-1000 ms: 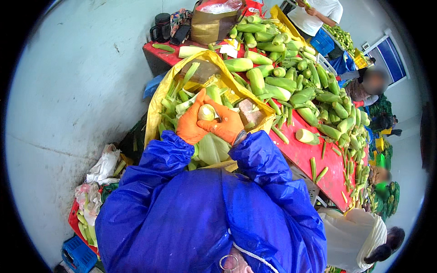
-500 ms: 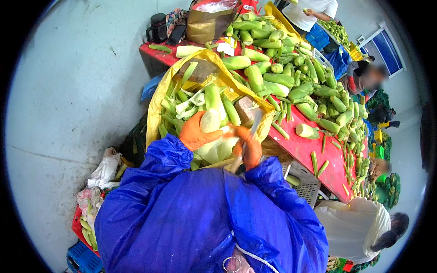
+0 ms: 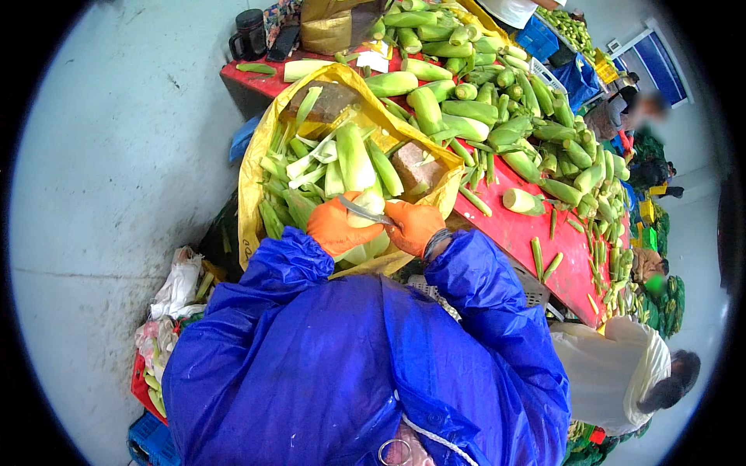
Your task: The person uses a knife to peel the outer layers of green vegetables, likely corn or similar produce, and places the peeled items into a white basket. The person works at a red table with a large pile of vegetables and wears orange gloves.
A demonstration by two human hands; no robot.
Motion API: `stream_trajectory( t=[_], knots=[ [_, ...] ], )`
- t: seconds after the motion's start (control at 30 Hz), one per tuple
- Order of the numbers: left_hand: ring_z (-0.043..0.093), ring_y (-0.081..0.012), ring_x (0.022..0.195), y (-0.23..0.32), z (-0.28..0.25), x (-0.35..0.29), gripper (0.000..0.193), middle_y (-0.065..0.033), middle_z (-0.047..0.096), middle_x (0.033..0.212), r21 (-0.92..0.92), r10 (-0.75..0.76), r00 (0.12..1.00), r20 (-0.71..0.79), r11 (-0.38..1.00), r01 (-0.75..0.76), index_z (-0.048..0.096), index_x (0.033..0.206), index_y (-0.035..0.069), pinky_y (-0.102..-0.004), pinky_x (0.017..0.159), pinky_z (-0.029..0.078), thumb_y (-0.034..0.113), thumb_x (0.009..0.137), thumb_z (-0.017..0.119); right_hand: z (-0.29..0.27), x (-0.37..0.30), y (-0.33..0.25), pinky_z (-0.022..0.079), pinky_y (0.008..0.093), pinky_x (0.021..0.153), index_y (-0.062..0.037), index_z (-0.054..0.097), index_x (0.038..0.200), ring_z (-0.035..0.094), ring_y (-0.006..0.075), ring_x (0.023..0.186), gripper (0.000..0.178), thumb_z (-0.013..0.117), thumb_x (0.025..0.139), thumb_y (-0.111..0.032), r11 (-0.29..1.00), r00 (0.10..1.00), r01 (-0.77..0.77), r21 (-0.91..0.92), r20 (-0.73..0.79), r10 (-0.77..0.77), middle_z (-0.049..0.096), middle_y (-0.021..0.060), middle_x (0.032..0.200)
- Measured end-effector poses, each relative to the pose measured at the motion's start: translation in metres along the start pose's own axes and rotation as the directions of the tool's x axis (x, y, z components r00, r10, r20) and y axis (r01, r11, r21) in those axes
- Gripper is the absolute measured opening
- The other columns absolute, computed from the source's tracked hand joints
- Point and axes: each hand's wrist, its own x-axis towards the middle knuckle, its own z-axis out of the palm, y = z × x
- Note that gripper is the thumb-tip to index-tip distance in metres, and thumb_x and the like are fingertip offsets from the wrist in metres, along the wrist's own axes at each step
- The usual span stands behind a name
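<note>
Both my hands wear orange gloves and meet over the mouth of a yellow sack (image 3: 250, 182). My left hand (image 3: 331, 227) is closed around an ear of corn (image 3: 369, 203) whose pale, rounded end shows between the hands. My right hand (image 3: 416, 226) grips a knife (image 3: 362, 211); its blade lies across that pale end, pointing left. Husk leaves and trimmings (image 3: 299, 167) fill the sack, with a larger green ear (image 3: 355, 159) among them, just beyond my hands. How far the held ear reaches inside my left hand is hidden.
A red table (image 3: 505, 198) to the right bears a big heap of green corn ears (image 3: 505, 116). Stone-like blocks (image 3: 416, 165) sit inside the sack's rim. A dark mug (image 3: 248, 35) stands at the table's far left corner. A person in white (image 3: 614, 373) is at the lower right.
My right hand has turned and moved slightly up; the knife, upright beside the sack before, now lies across the corn's end. The view has shifted a little.
</note>
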Motion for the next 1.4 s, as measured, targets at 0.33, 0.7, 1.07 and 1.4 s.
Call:
stream_trajectory(
  t=[0.33,0.7,1.07,1.4],
  knots=[
    [0.066,-0.0175,0.081,0.009,0.002,-0.007,0.047,-0.0075,0.069,0.091,0.080,0.013,1.000,0.026,0.997,-0.015,0.064,0.108,0.006,-0.0322,0.074,0.052,0.025,0.068,0.080,0.027,0.003,0.022,0.051,0.0449,0.073,-0.0180,0.052,0.130,0.065,0.0335,0.088,0.053,0.056,0.077,-0.021,0.995,0.999,0.026,0.094,-0.030,-0.024,0.067,0.0139,0.098],
    [0.057,-0.0116,0.096,-0.020,-0.005,0.001,0.046,-0.0025,0.064,0.103,-0.465,-0.023,0.842,0.539,0.825,0.320,0.060,0.114,0.005,-0.0280,0.086,0.045,0.019,0.075,0.078,0.025,-0.010,0.020,0.051,0.0443,0.066,-0.0193,0.054,0.127,0.065,0.0322,0.079,0.049,0.057,0.078,-0.021,0.986,0.990,0.137,0.097,-0.058,-0.132,0.067,0.0107,0.089],
    [0.065,-0.0213,0.085,-0.001,0.008,-0.019,0.054,-0.0107,0.068,0.092,0.004,-0.129,0.976,0.175,0.991,0.130,0.063,0.107,0.005,-0.0332,0.077,0.050,0.040,0.069,0.078,0.037,-0.009,0.009,0.050,0.0470,0.071,-0.0139,0.056,0.120,0.065,0.0341,0.085,0.043,0.057,0.079,-0.023,0.992,0.987,-0.114,0.049,0.117,0.107,0.067,0.0162,0.095],
    [0.057,-0.0115,0.098,-0.031,-0.007,-0.016,0.048,-0.0024,0.064,0.106,-0.475,0.000,0.881,0.473,0.842,0.255,0.059,0.116,0.003,-0.0276,0.087,0.045,0.025,0.077,0.077,0.028,-0.011,0.000,0.050,0.0462,0.074,-0.0146,0.055,0.126,0.064,0.0336,0.090,0.049,0.058,0.078,-0.021,0.997,0.993,-0.010,0.074,0.114,0.001,0.067,0.0134,0.099]
  ],
)
